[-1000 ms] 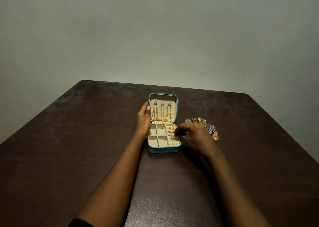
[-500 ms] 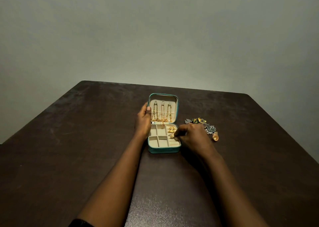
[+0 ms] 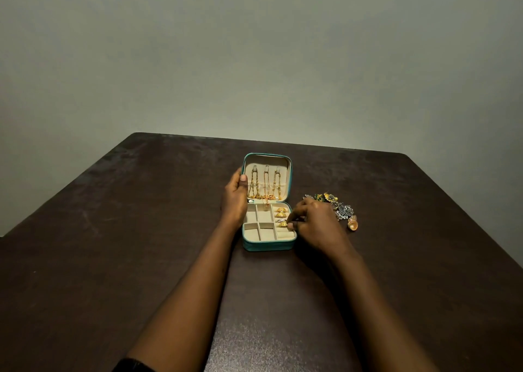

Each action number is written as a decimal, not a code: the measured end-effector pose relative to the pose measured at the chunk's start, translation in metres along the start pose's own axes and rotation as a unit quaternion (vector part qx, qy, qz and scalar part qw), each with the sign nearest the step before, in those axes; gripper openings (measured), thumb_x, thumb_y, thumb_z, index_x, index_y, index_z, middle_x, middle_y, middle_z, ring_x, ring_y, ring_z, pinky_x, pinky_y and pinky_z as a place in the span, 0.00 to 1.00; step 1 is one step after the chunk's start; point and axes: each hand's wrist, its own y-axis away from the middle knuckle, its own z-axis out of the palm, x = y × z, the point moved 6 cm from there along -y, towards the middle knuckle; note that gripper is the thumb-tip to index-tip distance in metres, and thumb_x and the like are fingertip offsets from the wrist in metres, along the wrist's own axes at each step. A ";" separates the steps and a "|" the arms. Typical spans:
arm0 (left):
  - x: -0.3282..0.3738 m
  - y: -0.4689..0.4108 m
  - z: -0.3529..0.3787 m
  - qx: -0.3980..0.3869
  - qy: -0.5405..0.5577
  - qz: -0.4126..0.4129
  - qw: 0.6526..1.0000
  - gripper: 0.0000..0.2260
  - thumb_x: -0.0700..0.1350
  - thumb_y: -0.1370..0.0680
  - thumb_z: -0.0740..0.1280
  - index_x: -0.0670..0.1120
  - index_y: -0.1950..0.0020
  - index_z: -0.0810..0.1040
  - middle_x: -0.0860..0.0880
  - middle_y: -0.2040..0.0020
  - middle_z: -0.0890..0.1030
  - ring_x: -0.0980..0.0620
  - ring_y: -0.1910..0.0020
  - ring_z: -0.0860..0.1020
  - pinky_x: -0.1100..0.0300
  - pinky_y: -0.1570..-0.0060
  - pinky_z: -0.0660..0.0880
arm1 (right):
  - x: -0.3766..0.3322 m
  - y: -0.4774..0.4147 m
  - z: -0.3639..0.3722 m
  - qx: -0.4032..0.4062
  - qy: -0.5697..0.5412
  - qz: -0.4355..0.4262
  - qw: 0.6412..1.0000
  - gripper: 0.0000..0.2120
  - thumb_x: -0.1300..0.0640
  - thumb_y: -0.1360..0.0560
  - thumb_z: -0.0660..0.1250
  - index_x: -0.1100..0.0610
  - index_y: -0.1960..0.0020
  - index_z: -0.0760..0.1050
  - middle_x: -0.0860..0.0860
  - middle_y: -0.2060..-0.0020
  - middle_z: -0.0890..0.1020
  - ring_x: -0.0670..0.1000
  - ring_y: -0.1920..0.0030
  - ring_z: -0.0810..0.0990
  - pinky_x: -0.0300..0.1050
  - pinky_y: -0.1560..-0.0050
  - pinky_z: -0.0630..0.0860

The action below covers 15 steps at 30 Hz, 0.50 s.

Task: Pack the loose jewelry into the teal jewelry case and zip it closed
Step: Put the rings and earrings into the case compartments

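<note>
— What's changed just now?

— Little. The right hand (image 3: 317, 224) has crept a shade nearer along the right-hand column of the case (image 3: 266, 245). Its fingertips pinch a gold piece (image 3: 282, 224) down in that column, just this side of two others (image 3: 280, 212) already seated.

— So that one's as good as packed?

— I'd say so, once the fingers let go. It looks bedded, though I can't see whether it sits fully down.

— And the other hand?

— The left hand (image 3: 235, 201) hasn't stirred: thumb on the lid (image 3: 267, 154), fingers curled behind its left edge, propping it open. The chains (image 3: 266, 184) hang inside it as before.

— Much left?

— The pile (image 3: 339, 209) lies on the table (image 3: 141, 230) just right of the case, beyond the right hand, no smaller than a second ago. All of that must go in before any zipping.
</note>
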 end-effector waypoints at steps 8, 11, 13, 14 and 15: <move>0.001 -0.001 0.000 0.007 -0.007 0.003 1.000 0.17 0.43 0.17 0.52 0.42 0.30 0.69 0.40 0.40 0.78 0.47 0.44 0.78 0.47 0.43 0.76 | 0.005 0.000 -0.002 0.004 -0.049 0.022 0.999 0.07 0.62 0.30 0.72 0.59 0.53 0.84 0.52 0.48 0.81 0.44 0.54 0.73 0.34 0.53 0.67; 0.000 -0.001 -0.001 0.007 -0.012 -0.003 1.000 0.17 0.44 0.17 0.52 0.43 0.31 0.69 0.42 0.41 0.79 0.44 0.42 0.78 0.44 0.41 0.75 | 0.011 -0.001 -0.012 0.038 -0.085 0.047 0.995 0.07 0.63 0.31 0.73 0.60 0.53 0.84 0.53 0.51 0.82 0.46 0.53 0.76 0.35 0.53 0.67; -0.001 0.000 -0.001 0.004 -0.012 -0.010 1.000 0.16 0.44 0.17 0.52 0.45 0.31 0.70 0.45 0.43 0.79 0.45 0.42 0.78 0.43 0.41 0.75 | 0.024 -0.002 -0.022 0.078 -0.109 0.080 0.988 0.07 0.65 0.31 0.72 0.61 0.54 0.83 0.53 0.52 0.82 0.47 0.54 0.77 0.32 0.56 0.68; -0.001 0.000 -0.001 0.003 -0.013 -0.012 1.000 0.16 0.44 0.17 0.52 0.45 0.31 0.70 0.46 0.44 0.79 0.45 0.42 0.78 0.43 0.41 0.75 | 0.033 -0.002 -0.027 0.100 -0.123 0.101 0.982 0.06 0.65 0.31 0.72 0.61 0.54 0.83 0.54 0.52 0.82 0.47 0.54 0.77 0.30 0.59 0.68; 0.000 0.000 -0.001 0.001 -0.012 -0.012 1.000 0.16 0.45 0.17 0.52 0.45 0.31 0.70 0.46 0.44 0.79 0.45 0.43 0.78 0.44 0.41 0.75 | 0.041 -0.001 -0.032 0.118 -0.133 0.124 0.976 0.06 0.66 0.31 0.72 0.62 0.54 0.83 0.54 0.52 0.82 0.48 0.54 0.77 0.29 0.61 0.68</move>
